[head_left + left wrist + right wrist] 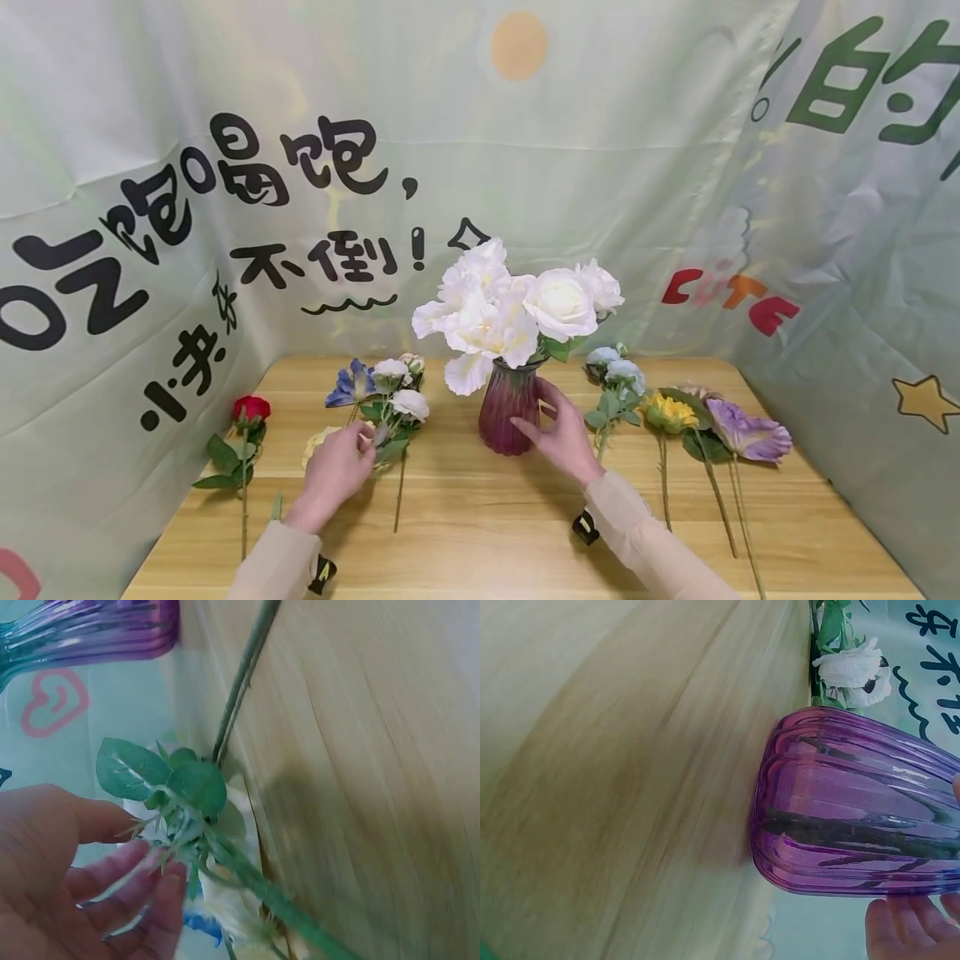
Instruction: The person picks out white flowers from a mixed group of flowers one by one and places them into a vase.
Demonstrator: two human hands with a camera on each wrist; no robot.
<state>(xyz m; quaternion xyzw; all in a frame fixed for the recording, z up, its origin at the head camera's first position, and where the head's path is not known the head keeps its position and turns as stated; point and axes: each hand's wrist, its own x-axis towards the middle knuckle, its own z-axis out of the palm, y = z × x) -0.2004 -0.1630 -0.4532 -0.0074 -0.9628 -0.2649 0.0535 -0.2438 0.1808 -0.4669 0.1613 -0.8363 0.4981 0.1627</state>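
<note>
A ribbed purple glass vase stands upright on the table, with white flowers in its mouth and dark stems showing through the glass in the right wrist view. My right hand holds it from the right, thumb across the front and fingers at the far side. To the left lies a spray of white flowers with green leaves. My left hand is at this spray, thumb and fingertips parted among its small leaves. Its main green stem passes beyond the fingertips.
A red rose lies at the far left. A blue flower and a pale yellow one lie by the left hand. On the right are light blue flowers, a yellow flower and a purple one. Printed cloth encloses the table.
</note>
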